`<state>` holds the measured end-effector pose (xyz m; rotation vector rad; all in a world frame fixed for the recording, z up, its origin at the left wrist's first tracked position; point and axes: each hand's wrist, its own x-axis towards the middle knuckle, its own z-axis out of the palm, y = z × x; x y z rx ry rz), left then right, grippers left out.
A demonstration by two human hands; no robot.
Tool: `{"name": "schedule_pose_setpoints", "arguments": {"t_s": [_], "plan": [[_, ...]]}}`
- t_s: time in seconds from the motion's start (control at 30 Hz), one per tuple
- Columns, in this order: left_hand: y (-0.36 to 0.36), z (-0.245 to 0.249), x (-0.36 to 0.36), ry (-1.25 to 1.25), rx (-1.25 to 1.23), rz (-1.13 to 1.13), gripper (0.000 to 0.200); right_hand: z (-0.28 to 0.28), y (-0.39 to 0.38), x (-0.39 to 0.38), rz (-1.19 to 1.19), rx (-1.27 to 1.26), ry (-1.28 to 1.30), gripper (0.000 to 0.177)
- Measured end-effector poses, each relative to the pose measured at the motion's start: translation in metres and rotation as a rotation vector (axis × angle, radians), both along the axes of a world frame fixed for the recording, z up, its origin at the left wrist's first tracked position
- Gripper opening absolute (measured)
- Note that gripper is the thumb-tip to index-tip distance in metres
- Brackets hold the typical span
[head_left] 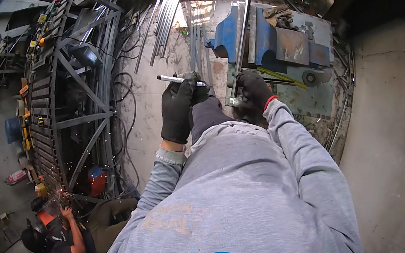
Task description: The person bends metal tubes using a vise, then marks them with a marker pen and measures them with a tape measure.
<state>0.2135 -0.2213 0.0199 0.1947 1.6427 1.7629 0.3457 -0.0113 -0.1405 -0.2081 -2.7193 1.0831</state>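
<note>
Left hand point(178, 105), black-gloved, is closed round a silver marker point(178, 80) held level, tip pointing toward the right hand. Right hand point(253, 89), also gloved, is clamped on the near end of a long steel bar point(241, 36). Hands are apart, near each other, and the marker is not touching the bar. The bar runs straight away from the person, across a blue machine point(261, 36), and out of the top of the view.

Risks, as I judge them:
- One-hand grip on a long bar: the far end could swing or roll on the machine and smear any mark.
- Marker is off the metal, so a shaky approach could put the line in the wrong place.
- A co-worker point(60, 239) crouches low left by a steel gate frame point(72, 98), throwing sparks point(58, 192) that could reach the sleeve.
- Cables point(127, 108) loop across the floor by the person's legs, a snag or trip hazard.
</note>
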Motion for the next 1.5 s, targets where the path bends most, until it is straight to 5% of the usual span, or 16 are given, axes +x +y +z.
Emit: {"name": "schedule_pose_setpoints", "arguments": {"t_s": [0.13, 0.2, 0.23, 0.27, 0.33, 0.37, 0.43, 0.53, 0.63, 0.7, 0.77, 0.87, 1.07, 1.13, 1.23, 1.5], "plan": [[0.004, -0.003, 0.001, 0.010, -0.019, -0.013, 0.036, -0.026, -0.003, 0.003, -0.128, -0.465, -0.149, 0.049], [0.006, -0.004, 0.002, 0.228, -0.037, -0.075, 0.036, 0.006, 0.004, 0.012, -0.074, 0.002, -0.239, 0.036], [0.007, -0.003, 0.003, 0.302, -0.043, -0.093, 0.037, 0.013, 0.006, 0.016, -0.270, -0.314, -0.421, 0.029], [0.008, 0.001, 0.003, 0.130, 0.001, -0.062, 0.037, 0.022, 0.012, 0.025, -0.269, -0.313, -0.421, 0.029], [0.011, 0.008, 0.003, -0.045, 0.053, -0.023, 0.038, 0.047, 0.026, 0.042, -0.632, -1.894, -0.131, 0.034], [0.013, 0.011, 0.003, -0.044, 0.059, -0.059, 0.040, 0.061, 0.024, 0.046, -0.632, -1.889, -0.138, 0.034], [0.020, 0.019, 0.006, -0.050, 0.068, -0.107, 0.041, 0.092, 0.017, 0.061, -0.197, -1.983, 0.250, 0.046], [0.035, 0.027, 0.012, 0.022, 0.091, -0.209, 0.041, 0.135, 0.007, 0.062, -0.190, -1.773, 0.290, 0.053], [0.044, 0.034, 0.013, 0.526, 0.050, -0.412, 0.039, 0.176, -0.005, 0.058, -0.271, -1.586, 0.301, 0.050], [0.055, 0.057, 0.023, -0.057, 0.220, -0.337, 0.035, 0.176, -0.008, 0.056, -0.316, -1.494, 0.309, 0.048], [0.061, 0.054, 0.031, 0.060, 0.233, -0.352, 0.033, 0.158, -0.006, 0.052, -0.337, -2.015, 0.656, 0.036], [0.066, 0.057, 0.045, 0.152, 0.276, -0.386, 0.030, 0.147, -0.006, 0.053, -0.499, -2.056, 0.628, 0.027], [0.073, 0.037, 0.054, 0.325, 0.251, -0.382, 0.030, 0.163, -0.014, 0.057, -0.441, -2.049, 0.642, 0.022], [0.074, 0.028, 0.049, 0.562, 0.224, -0.379, 0.030, 0.162, -0.016, 0.058, -0.386, -2.032, 0.655, 0.022], [0.075, 0.037, 0.056, 0.259, 0.281, -0.308, 0.029, 0.166, -0.020, 0.055, -0.359, -2.023, 0.654, 0.022], [0.075, 0.027, 0.056, 0.456, 0.177, -0.351, 0.026, 0.176, -0.029, 0.048, -0.366, -1.878, 0.603, 0.022]]}}
